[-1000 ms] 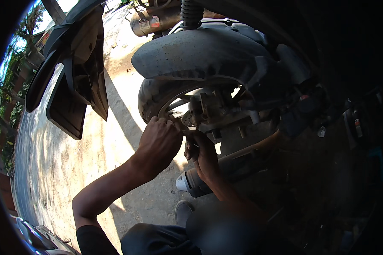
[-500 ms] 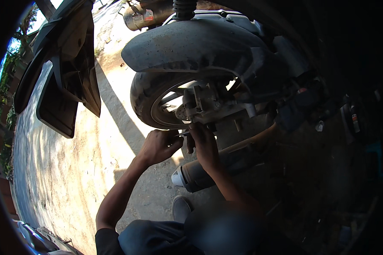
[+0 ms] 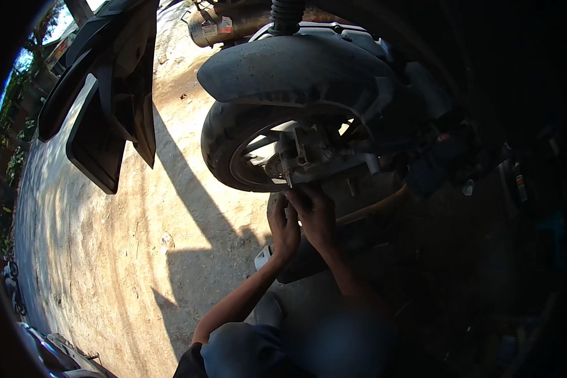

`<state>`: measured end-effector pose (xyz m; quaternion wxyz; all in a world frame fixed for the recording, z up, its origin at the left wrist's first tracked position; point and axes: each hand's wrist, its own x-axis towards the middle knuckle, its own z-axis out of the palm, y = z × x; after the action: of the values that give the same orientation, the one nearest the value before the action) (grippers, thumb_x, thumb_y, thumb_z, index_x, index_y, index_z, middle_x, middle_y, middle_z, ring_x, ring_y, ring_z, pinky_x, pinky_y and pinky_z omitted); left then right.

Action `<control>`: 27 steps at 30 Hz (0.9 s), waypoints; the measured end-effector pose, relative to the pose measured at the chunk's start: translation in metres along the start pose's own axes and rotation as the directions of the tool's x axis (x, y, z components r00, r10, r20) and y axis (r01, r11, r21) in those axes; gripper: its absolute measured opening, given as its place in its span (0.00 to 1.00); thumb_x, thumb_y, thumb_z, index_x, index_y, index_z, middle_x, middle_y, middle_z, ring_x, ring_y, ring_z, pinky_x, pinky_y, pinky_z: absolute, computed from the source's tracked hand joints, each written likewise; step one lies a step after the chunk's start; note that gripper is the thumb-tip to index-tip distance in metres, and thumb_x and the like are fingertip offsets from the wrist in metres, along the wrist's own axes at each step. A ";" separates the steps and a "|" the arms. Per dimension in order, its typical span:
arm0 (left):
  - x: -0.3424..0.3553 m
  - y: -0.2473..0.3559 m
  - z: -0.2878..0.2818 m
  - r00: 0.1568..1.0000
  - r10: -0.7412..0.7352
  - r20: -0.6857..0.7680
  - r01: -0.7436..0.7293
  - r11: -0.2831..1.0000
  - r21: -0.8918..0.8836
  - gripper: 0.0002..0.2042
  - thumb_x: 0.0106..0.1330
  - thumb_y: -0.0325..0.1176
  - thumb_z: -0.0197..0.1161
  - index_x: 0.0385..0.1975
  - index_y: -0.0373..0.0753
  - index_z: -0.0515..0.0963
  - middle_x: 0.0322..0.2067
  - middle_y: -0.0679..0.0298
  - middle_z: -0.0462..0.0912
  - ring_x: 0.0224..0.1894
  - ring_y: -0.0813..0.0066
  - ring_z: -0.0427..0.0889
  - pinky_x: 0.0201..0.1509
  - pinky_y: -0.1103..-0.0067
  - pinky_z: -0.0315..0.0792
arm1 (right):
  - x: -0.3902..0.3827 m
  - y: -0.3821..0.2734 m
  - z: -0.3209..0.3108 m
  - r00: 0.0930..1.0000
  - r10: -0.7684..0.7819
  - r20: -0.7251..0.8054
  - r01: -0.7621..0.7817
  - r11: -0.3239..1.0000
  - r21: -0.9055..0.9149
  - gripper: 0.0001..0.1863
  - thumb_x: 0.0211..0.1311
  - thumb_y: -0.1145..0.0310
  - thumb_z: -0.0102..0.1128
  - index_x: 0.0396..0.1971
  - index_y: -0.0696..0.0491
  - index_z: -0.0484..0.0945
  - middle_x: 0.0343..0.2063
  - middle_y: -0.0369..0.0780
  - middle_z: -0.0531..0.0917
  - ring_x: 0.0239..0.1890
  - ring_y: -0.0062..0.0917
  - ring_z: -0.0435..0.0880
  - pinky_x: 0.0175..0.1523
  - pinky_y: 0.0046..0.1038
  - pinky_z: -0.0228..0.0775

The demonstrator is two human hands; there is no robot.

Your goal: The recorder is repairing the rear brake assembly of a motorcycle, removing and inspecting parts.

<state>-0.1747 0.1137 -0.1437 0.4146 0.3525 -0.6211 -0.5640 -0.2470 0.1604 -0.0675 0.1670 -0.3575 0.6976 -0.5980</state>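
My left hand (image 3: 285, 228) and my right hand (image 3: 317, 214) are side by side just below the rear wheel (image 3: 217, 154) of a motorbike. The fingers of both are bent and pinched close together. Whatever they hold is too dark and small to name. Right above my right fingertips, a short metal pin or rod end (image 3: 290, 179) shows below the brake caliper (image 3: 285, 151). The exhaust silencer (image 3: 305, 264) runs behind my wrists, its pale end cap (image 3: 263, 257) beside my left forearm.
A grey mudguard (image 3: 277, 66) covers the wheel's top. Dark bodywork with a flap (image 3: 97, 151) hangs at the upper left. Another silencer (image 3: 223, 25) lies at the back. Part of another vehicle (image 3: 57, 353) shows at lower left. Deep shadow hides the right side.
My left hand has moved right, in close beside my right hand. The thin silver rod seen between the hands before no longer shows there. The whole view has shifted slightly.
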 end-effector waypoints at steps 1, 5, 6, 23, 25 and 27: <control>0.001 -0.004 0.000 1.000 0.001 -0.006 -0.001 1.000 -0.006 0.15 0.71 0.31 0.53 0.53 0.30 0.73 0.41 0.52 0.81 0.45 0.60 0.80 0.49 0.70 0.72 | 0.001 -0.002 -0.003 1.000 -0.027 0.008 0.026 0.999 0.042 0.11 0.65 0.64 0.65 0.34 0.58 0.82 0.30 0.46 0.84 0.32 0.34 0.85 0.38 0.32 0.74; 0.002 -0.009 -0.009 0.996 0.018 0.089 -0.028 0.994 0.109 0.16 0.72 0.31 0.53 0.54 0.29 0.73 0.45 0.50 0.79 0.49 0.59 0.78 0.54 0.70 0.71 | -0.004 -0.001 -0.006 0.997 -0.074 0.017 0.073 0.997 0.019 0.11 0.66 0.64 0.64 0.36 0.58 0.81 0.28 0.46 0.84 0.30 0.34 0.85 0.37 0.30 0.74; 0.004 -0.008 -0.014 0.989 0.051 0.141 -0.056 0.998 0.030 0.16 0.72 0.32 0.53 0.54 0.28 0.72 0.46 0.50 0.79 0.50 0.58 0.78 0.55 0.70 0.70 | -0.004 -0.002 -0.006 0.998 -0.039 0.051 0.040 0.999 -0.006 0.11 0.67 0.64 0.63 0.36 0.58 0.81 0.28 0.46 0.84 0.29 0.35 0.85 0.36 0.29 0.74; 0.030 0.004 -0.062 0.911 0.112 0.396 -0.242 0.925 0.294 0.15 0.77 0.37 0.49 0.49 0.31 0.75 0.41 0.49 0.80 0.39 0.56 0.82 0.43 0.69 0.73 | -0.016 0.009 0.022 0.998 0.027 -0.064 -0.024 0.999 0.040 0.15 0.75 0.63 0.49 0.37 0.59 0.77 0.19 0.43 0.80 0.22 0.31 0.82 0.26 0.31 0.68; 0.034 0.026 -0.074 0.902 0.170 0.396 -0.326 0.870 0.369 0.14 0.75 0.37 0.52 0.47 0.32 0.76 0.37 0.49 0.82 0.38 0.55 0.83 0.39 0.69 0.75 | -0.011 -0.004 0.016 0.992 0.117 0.044 -0.124 0.966 0.228 0.17 0.77 0.62 0.47 0.33 0.60 0.75 0.14 0.37 0.73 0.16 0.17 0.72 0.22 0.26 0.61; 0.032 0.055 -0.077 0.917 0.163 0.363 -0.315 0.855 0.412 0.14 0.76 0.36 0.52 0.43 0.29 0.77 0.34 0.50 0.82 0.37 0.56 0.84 0.40 0.71 0.74 | -0.005 -0.008 0.015 0.984 0.154 0.094 -0.175 0.936 0.304 0.18 0.77 0.61 0.46 0.30 0.58 0.73 0.13 0.36 0.72 0.14 0.17 0.70 0.21 0.26 0.58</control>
<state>-0.1157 0.0597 -0.0838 0.2815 0.2653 -0.8347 -0.3920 -0.2310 0.1533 -0.0641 0.2945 -0.2872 0.6160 -0.6718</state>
